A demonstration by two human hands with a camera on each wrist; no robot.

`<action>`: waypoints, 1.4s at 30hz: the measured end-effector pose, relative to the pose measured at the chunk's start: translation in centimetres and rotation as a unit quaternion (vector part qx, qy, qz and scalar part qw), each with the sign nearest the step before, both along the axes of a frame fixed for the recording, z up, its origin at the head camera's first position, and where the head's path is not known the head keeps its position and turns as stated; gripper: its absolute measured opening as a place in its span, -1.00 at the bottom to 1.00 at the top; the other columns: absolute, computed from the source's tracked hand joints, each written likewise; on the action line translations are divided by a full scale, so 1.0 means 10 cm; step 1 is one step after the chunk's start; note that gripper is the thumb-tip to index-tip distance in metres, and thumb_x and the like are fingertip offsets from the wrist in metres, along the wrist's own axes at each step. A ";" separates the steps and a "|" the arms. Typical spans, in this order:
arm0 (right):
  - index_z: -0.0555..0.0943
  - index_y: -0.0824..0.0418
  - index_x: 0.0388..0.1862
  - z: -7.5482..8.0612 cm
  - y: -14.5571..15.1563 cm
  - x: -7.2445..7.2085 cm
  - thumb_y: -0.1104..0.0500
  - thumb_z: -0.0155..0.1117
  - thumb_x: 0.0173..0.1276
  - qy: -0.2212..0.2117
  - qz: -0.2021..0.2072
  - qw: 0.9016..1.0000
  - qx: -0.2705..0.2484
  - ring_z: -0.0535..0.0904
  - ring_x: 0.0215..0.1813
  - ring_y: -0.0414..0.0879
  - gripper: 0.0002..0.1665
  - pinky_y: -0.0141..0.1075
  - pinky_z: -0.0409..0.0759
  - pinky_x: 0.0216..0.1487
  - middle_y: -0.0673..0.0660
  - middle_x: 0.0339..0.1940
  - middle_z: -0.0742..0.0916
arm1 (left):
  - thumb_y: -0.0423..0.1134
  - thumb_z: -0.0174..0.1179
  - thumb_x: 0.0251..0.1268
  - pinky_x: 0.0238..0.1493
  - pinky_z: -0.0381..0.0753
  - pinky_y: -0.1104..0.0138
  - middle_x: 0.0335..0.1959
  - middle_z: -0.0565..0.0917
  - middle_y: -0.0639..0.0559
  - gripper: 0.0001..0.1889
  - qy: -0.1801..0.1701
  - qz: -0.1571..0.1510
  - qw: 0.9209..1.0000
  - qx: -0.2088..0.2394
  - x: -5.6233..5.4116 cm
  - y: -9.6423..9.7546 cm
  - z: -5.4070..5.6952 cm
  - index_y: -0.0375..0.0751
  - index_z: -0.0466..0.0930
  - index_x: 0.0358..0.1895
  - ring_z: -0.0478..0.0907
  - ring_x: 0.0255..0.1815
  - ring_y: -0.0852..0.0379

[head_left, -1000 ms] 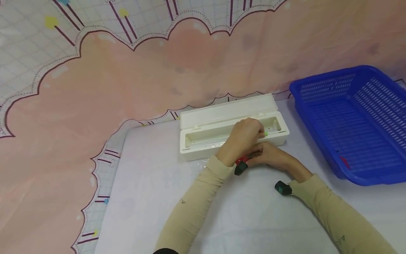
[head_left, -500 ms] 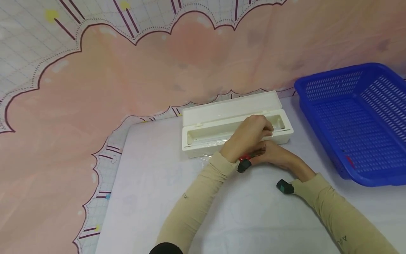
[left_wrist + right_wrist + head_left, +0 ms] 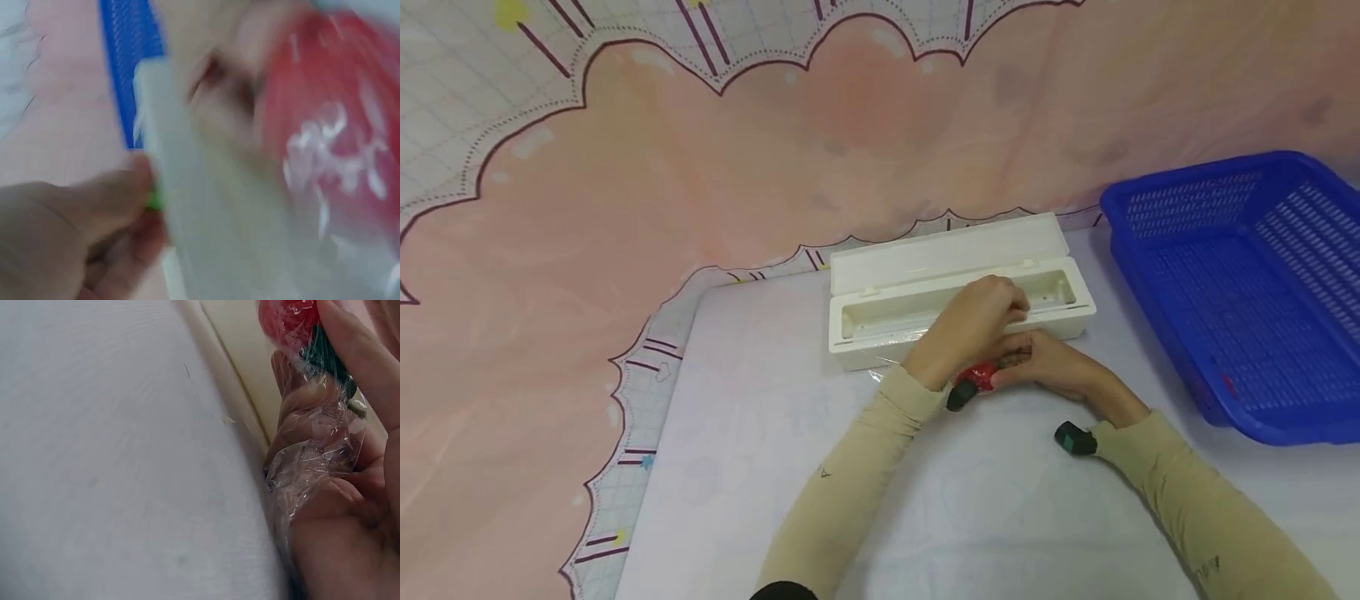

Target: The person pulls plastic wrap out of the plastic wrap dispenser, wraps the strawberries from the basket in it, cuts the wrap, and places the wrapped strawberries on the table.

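A long white cling film dispenser stands on the table, its hinged lid raised. Reaching over its front edge, my left hand pinches a small green slider on the rim, seen in the left wrist view. Just in front of the box, my right hand holds a red flower with green below its head. Clear plastic film is wrapped around the flower and runs along my right fingers. In the head view my left wrist partly covers the flower.
A blue plastic basket stands to the right of the dispenser, with a small red bit in it. A white cloth covers the table. Behind it hangs a pink patterned backdrop.
My left hand slid slightly right along the dispenser rim, then back left. The green slider, visible in the head view earlier, is now hidden there. My right hand stays nearly still; more red shows.
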State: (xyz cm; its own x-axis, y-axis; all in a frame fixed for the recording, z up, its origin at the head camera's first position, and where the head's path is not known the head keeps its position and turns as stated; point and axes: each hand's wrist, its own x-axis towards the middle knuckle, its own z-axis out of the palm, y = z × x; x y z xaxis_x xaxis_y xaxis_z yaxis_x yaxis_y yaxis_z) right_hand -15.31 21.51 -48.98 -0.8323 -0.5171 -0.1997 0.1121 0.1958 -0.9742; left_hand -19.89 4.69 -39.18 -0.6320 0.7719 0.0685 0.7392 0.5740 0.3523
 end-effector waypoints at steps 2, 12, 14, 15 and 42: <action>0.66 0.36 0.06 0.02 0.04 -0.02 0.19 0.51 0.19 -0.004 -0.010 1.000 0.014 0.63 0.03 -0.16 -0.53 -0.38 0.59 0.03 0.07 0.01 0.74 | -0.23 0.26 0.37 0.10 0.54 0.47 -0.13 0.76 0.08 -0.83 -0.010 0.027 1.000 0.001 -0.01 -0.16 0.03 -0.15 0.77 -0.09 0.65 -0.03 0.20; 0.66 0.40 0.06 0.00 0.08 -0.02 0.23 0.51 0.16 -0.035 -0.024 0.999 0.017 0.65 -0.04 -0.12 -0.51 -0.36 0.63 0.00 0.08 0.00 0.70 | -0.23 0.30 0.33 0.02 0.59 0.46 -0.16 0.76 0.03 -0.82 -0.047 0.044 0.996 0.058 -0.01 -0.61 -0.06 -0.19 0.77 -0.09 0.68 -0.10 0.17; 0.66 0.40 0.05 0.00 0.07 -0.01 0.22 0.52 0.15 -0.033 -0.030 0.999 0.018 0.64 -0.04 -0.11 -0.51 -0.36 0.63 -0.01 0.10 0.01 0.68 | -0.24 0.30 0.32 0.01 0.59 0.45 -0.18 0.77 0.03 -0.83 -0.049 0.054 0.995 0.064 -0.01 -0.68 -0.08 -0.19 0.78 -0.11 0.68 -0.11 0.17; 0.66 0.40 0.05 0.00 0.07 -0.01 0.23 0.52 0.15 -0.033 -0.033 0.999 0.017 0.64 -0.03 -0.10 -0.51 -0.37 0.63 -0.01 0.11 0.02 0.68 | -0.25 0.31 0.31 0.00 0.60 0.45 -0.19 0.77 0.03 -0.83 -0.051 0.059 0.995 0.067 -0.01 -0.72 -0.09 -0.19 0.78 -0.12 0.68 -0.13 0.17; 0.65 0.43 0.06 0.00 -0.08 0.05 0.25 0.48 0.20 -0.038 -0.021 0.999 -0.007 0.66 -0.06 -0.12 -0.53 -0.36 0.65 -0.03 0.10 -0.05 0.74 | -0.33 0.34 0.26 0.04 0.62 0.25 -0.19 0.77 0.00 -0.86 -0.018 0.125 0.987 0.100 0.18 -1.44 -0.07 -0.22 0.78 -0.15 0.67 -0.10 0.07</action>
